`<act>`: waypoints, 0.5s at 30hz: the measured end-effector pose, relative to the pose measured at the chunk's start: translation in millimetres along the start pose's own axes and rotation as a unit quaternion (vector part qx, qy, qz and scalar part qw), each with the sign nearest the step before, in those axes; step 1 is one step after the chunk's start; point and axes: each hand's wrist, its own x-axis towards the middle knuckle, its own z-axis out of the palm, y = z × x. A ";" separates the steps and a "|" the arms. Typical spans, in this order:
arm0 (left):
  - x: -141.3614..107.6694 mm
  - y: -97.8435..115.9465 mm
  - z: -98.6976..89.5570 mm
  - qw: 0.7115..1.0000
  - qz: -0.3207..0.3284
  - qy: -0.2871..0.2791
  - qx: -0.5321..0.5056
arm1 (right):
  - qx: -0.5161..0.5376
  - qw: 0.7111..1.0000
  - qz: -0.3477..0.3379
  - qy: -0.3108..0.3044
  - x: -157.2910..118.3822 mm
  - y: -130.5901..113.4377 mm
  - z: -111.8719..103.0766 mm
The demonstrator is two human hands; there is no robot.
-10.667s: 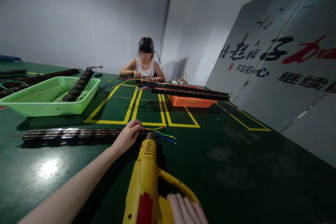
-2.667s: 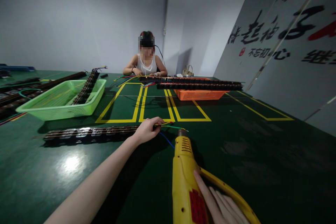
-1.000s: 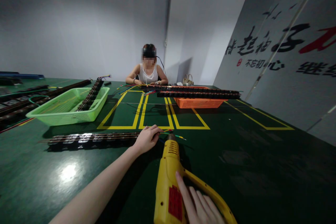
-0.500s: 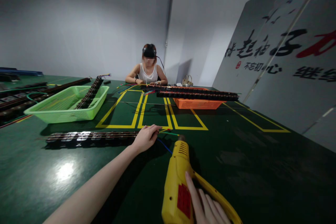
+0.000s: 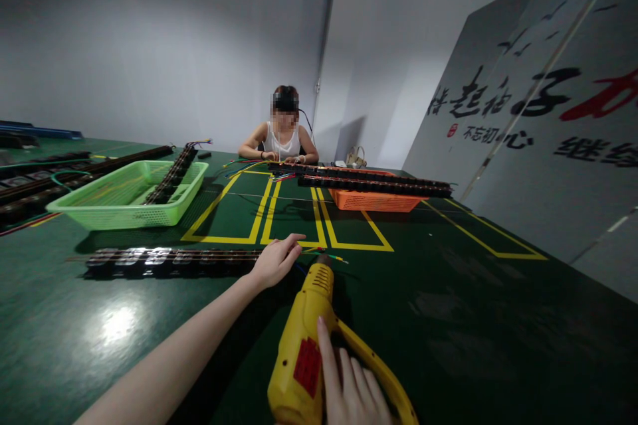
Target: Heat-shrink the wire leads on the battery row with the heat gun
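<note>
My left hand [image 5: 276, 260] rests over the right end of a long black segmented strip [image 5: 174, 262] lying on the green table. Its fingers curl around that end, with the index finger reaching out to the right. Thin coloured wires [image 5: 339, 258] stick out from beneath it, green and yellow among them. My right hand [image 5: 351, 378] grips a yellow heat gun [image 5: 304, 339] with a red label, index finger stretched along its body. The heat gun's dark nozzle [image 5: 323, 259] points away from me, right beside the wires. Part of the right hand is cut off by the lower edge.
A light green basket [image 5: 129, 218] at left holds another black strip. Further strips [image 5: 30, 206] lie at far left. More strips [image 5: 373, 182] rest across an orange basket [image 5: 373, 201]. A co-worker [image 5: 282, 136] sits across the table. Yellow tape lines [image 5: 219, 240] mark the tabletop.
The heat gun and my right hand have moved left, bringing the nozzle nearer my left hand. The wire tips now show to the right of the nozzle. My left hand stays nearly in place.
</note>
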 end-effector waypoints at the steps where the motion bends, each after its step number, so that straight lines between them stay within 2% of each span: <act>1: 0.3 -0.4 -0.1 1.000 -0.002 -0.001 -0.002 | 0.005 1.000 -0.009 0.005 2.4 -2.5 0.2; 9: 0.6 -3.9 -3.6 0.999 -0.011 -0.003 -0.052 | 0.007 0.999 0.007 -0.038 10.3 -21.0 -1.7; 15: -0.2 -1.7 -5.7 0.998 -0.015 -0.006 -0.063 | 0.009 1.000 -0.008 -0.024 8.5 -15.0 1.1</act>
